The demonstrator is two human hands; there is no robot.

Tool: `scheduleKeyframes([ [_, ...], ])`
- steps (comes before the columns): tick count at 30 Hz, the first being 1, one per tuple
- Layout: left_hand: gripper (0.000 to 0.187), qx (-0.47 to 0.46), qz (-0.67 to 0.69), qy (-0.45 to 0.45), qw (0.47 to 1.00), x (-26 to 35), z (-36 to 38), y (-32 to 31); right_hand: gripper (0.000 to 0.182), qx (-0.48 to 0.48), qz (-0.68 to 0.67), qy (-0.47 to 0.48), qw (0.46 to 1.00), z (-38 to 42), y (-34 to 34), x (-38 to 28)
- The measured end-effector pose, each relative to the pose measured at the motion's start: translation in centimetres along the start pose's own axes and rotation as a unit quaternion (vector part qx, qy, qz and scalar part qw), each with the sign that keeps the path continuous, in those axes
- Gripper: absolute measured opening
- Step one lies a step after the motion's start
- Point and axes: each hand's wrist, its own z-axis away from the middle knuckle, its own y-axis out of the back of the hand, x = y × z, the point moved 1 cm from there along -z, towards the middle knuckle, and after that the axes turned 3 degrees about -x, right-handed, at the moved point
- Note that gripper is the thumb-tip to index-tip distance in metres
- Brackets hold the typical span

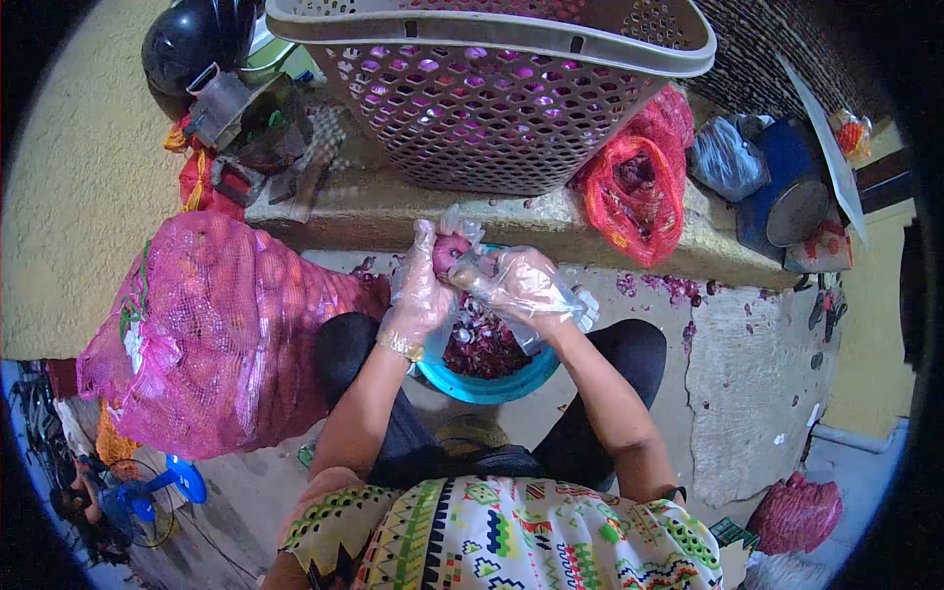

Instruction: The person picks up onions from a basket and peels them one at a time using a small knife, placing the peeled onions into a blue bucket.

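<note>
A peeled-looking purple-red onion (449, 253) is held up in my left hand (417, 287), which wears a clear plastic glove. My right hand (532, 283), gloved the same way, is closed close against the onion's right side. What its fingers grip is hidden by the shiny plastic. Below both hands stands a turquoise basin (479, 390) between my knees, holding dark red onion skins (484, 352).
A large mesh sack of onions (231, 324) lies at my left. On the ledge ahead stand a tall perforated plastic basket (462, 123) and a red mesh bag (634, 202). Loose skins (674, 287) litter the floor on the right. Another mesh sack (798, 513) sits at lower right.
</note>
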Motion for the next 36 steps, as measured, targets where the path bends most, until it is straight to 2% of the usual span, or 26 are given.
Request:
scheduleKeyframes([
  [7, 0.052, -0.011, -0.008, 0.013, 1.0, 0.1, 0.3, -0.4, 0.061, -0.008, -0.044, 0.021, 0.999, 0.1, -0.1, 0.0],
  [9, 0.053, -0.005, -0.015, 0.015, 1.0, 0.0, 0.2, -0.1, 0.061, 0.007, 0.002, 0.063, 0.998, -0.1, -0.6, 0.5],
  [14, 0.056, 0.014, -0.028, 0.015, 0.999, 0.2, 0.2, 0.1, 0.058, 0.008, 0.045, 0.077, 0.996, -0.2, -0.9, 0.7],
  [16, 0.055, -0.011, -0.011, 0.055, 0.998, 1.1, 0.9, -0.8, 0.056, -0.004, 0.067, 0.078, 0.995, -0.3, -1.0, 0.9],
  [18, 0.055, 0.012, -0.025, 0.042, 0.999, 1.1, 0.8, -1.0, 0.063, 0.011, 0.095, 0.151, 0.984, -0.4, -1.1, 1.0],
  [20, 0.055, 0.035, -0.038, 0.029, 0.998, 1.0, 0.8, -0.6, 0.064, 0.025, 0.06, 0.12, 0.991, -0.1, -0.5, 0.8],
  [23, 0.053, -0.019, -0.055, 0.042, 0.997, 0.6, 0.6, 0.4, 0.064, 0.068, 0.034, 0.083, 0.994, 0.0, -0.4, 0.7],
  [25, 0.05, 0.028, -0.056, 0.014, 0.998, 0.0, 0.3, 0.2, 0.064, 0.098, 0.044, 0.076, 0.991, 0.0, -0.4, 0.7],
  [27, 0.049, 0.023, -0.044, 0.012, 0.999, 0.0, 0.2, 0.3, 0.062, 0.104, 0.039, 0.066, 0.992, 0.1, -0.3, 0.5],
  [34, 0.054, 0.013, 0.017, 0.008, 1.0, -0.2, -0.1, 0.4, 0.061, 0.11, 0.028, 0.066, 0.991, 0.1, -0.4, 0.5],
  [36, 0.056, 0.006, 0.011, 0.01, 1.0, 0.0, 0.2, -0.2, 0.06, 0.042, -0.003, 0.05, 0.998, 0.2, -0.3, 0.4],
])
